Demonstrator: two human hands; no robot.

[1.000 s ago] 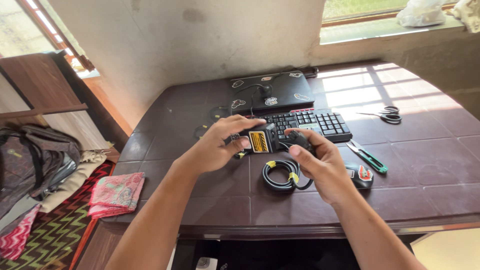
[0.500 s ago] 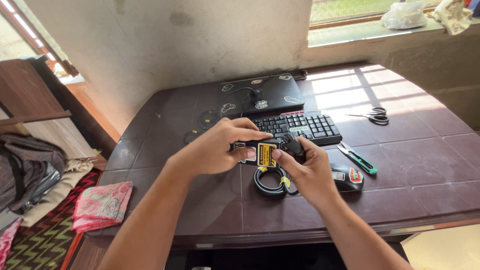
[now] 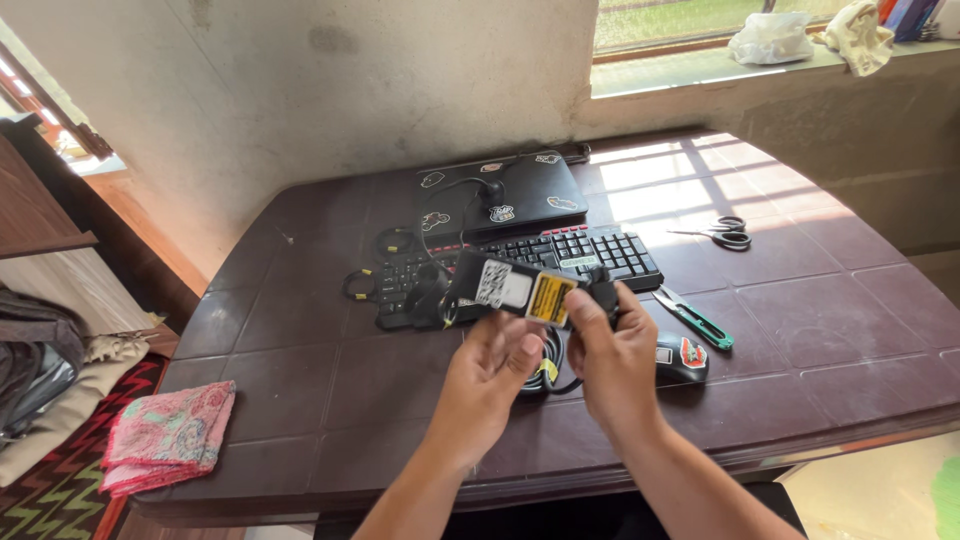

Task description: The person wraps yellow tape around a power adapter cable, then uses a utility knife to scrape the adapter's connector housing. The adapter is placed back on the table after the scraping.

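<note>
Power adapter point(image 3: 520, 290): black brick with white and yellow labels, held up above the near middle of the dark tiled table point(image 3: 300, 390), label side turned to the camera. The left hand point(image 3: 492, 368) is closed under its near edge, thumb on the lower face; the right hand point(image 3: 612, 350) is wrapped round its right end. Its black cord point(image 3: 548, 368), banded in yellow, hangs coiled between the hands. The step in hand is judged to be inspection of the adapter; a firm two-handed hold and slack in the cord appear called for in any turning. Just beyond: black keyboard point(image 3: 590, 252), closed laptop point(image 3: 515, 190) farther off. Right: mouse point(image 3: 682, 355), green-handled snips point(image 3: 695, 318), scissors point(image 3: 722, 233). Near left: pink cloth point(image 3: 165, 435).
</note>
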